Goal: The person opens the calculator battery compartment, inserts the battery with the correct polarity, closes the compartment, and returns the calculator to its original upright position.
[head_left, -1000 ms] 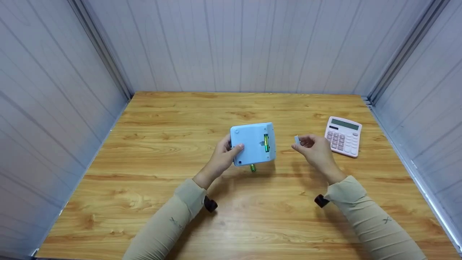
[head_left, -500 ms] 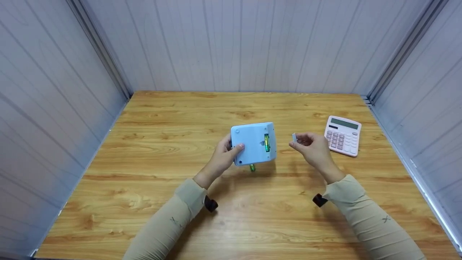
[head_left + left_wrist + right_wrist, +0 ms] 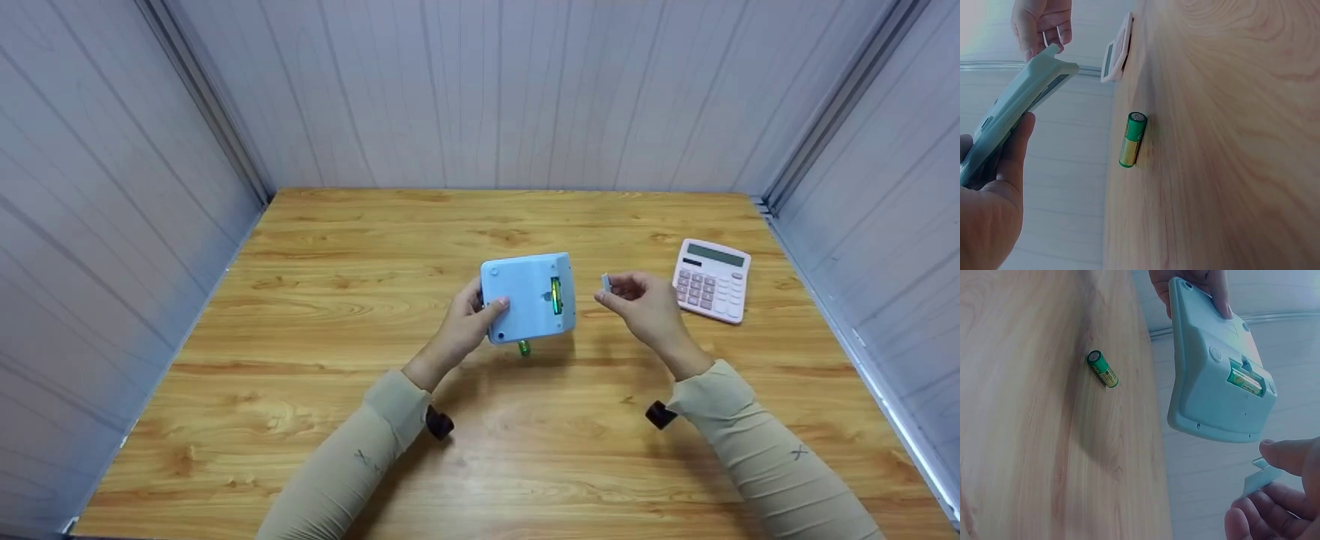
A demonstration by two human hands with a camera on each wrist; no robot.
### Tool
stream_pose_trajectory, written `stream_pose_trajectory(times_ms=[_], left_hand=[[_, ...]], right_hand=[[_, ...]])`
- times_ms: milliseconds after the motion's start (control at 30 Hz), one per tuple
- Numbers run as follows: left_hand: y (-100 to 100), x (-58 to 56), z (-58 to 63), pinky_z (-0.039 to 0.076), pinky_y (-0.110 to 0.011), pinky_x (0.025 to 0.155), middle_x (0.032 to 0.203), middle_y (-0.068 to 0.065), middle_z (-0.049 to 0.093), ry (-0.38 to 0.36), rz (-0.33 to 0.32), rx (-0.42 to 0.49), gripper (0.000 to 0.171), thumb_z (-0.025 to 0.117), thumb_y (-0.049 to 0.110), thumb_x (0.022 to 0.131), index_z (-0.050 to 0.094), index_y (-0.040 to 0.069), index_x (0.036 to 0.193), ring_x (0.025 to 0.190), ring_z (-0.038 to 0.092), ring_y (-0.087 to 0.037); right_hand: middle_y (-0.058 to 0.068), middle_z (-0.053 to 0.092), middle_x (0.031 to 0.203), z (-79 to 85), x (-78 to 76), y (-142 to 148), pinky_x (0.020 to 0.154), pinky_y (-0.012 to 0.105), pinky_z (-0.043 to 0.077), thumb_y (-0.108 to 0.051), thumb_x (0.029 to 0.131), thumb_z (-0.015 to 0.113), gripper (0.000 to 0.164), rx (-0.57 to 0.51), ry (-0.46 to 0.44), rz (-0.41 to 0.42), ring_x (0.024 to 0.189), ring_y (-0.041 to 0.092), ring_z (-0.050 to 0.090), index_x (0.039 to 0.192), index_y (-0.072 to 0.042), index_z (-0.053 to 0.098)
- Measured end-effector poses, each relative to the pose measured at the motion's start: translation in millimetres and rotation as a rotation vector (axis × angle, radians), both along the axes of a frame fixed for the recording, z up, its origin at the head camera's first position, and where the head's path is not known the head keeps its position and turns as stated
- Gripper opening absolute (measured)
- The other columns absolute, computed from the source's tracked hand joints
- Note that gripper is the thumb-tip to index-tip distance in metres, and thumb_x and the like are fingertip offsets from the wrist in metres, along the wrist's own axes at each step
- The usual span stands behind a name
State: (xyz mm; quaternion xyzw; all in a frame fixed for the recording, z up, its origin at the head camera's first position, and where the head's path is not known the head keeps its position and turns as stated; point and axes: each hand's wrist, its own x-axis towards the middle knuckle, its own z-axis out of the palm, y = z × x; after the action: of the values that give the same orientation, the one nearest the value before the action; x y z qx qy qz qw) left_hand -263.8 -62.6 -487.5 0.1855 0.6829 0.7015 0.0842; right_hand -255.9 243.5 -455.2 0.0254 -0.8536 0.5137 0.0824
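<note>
My left hand (image 3: 469, 322) grips a light blue calculator (image 3: 521, 300) by its left edge, back side up, above the table. Its battery slot lies uncovered, and a green and gold battery (image 3: 1247, 381) sits inside. Between thumb and fingers, my right hand (image 3: 649, 307) pinches a small blue battery cover (image 3: 1261, 478), a short way right of the calculator. A second green battery (image 3: 1132, 139) lies on the table beneath the calculator; in the head view only its end shows past the lower edge. The calculator's keys are turned away from the head view.
A pink calculator (image 3: 711, 282) lies face up on the wooden table (image 3: 337, 247), to the right of my right hand. Pale panel walls (image 3: 465, 90) enclose the table at the back and both sides.
My right hand has moved slightly left with the battery cover, closer to the blue calculator. The left hand and the blue calculator have hardly shifted.
</note>
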Motion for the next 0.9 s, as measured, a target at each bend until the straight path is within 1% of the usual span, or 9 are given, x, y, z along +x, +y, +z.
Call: stream_pose_trajectory(times_ms=[200,500,567,800,900], left_hand=[[-0.3,-0.1,-0.6,0.059,-0.055,0.109,0.152,-0.019,0.061,0.003,-0.005,-0.001,0.051,0.058,0.018,0.113,0.044,0.009,0.161,0.140,0.063,-0.036],[0.0,0.7,0.9,0.059,-0.055,0.109,0.153,-0.019,0.061,-0.001,-0.001,-0.004,0.051,0.057,0.017,0.114,0.044,0.009,0.162,0.141,0.063,-0.037],[0.6,0.8,1.2,0.059,-0.055,0.109,0.152,-0.019,0.061,0.001,0.000,-0.001,0.051,0.057,0.016,0.114,0.044,0.008,0.162,0.140,0.063,-0.037],[3.9,-0.2,0.3,0.061,-0.056,0.106,0.148,-0.026,0.062,0.012,-0.003,0.018,0.050,0.057,0.012,0.112,0.043,0.001,0.160,0.136,0.065,-0.040],[4.4,-0.9,-0.5,0.061,-0.056,0.106,0.149,-0.025,0.062,0.013,-0.002,0.013,0.051,0.057,0.012,0.113,0.044,0.002,0.160,0.136,0.066,-0.040]], right_hand=[[0.013,0.073,0.108,1.6,0.1,-2.5,0.078,0.014,0.054,-0.013,0.097,0.083,0.034,-0.022,-0.021,0.019,0.092,0.011,0.063,0.123,0.007,0.075],[0.012,0.074,0.108,1.9,-0.5,-6.4,0.078,0.014,0.055,-0.012,0.097,0.082,0.033,-0.029,-0.017,0.043,0.092,0.009,0.065,0.123,0.007,0.075],[0.011,0.075,0.107,2.0,-0.3,-7.4,0.078,0.014,0.055,-0.012,0.097,0.082,0.033,-0.025,-0.015,0.043,0.092,0.009,0.065,0.123,0.007,0.076],[0.012,0.075,0.106,3.2,2.5,-11.7,0.076,0.015,0.056,-0.014,0.098,0.082,0.031,-0.020,-0.016,0.049,0.090,0.010,0.066,0.122,0.004,0.077],[0.012,0.076,0.105,3.3,2.5,-13.2,0.075,0.015,0.056,-0.015,0.098,0.082,0.031,-0.016,-0.013,0.054,0.090,0.010,0.066,0.122,0.004,0.077]])
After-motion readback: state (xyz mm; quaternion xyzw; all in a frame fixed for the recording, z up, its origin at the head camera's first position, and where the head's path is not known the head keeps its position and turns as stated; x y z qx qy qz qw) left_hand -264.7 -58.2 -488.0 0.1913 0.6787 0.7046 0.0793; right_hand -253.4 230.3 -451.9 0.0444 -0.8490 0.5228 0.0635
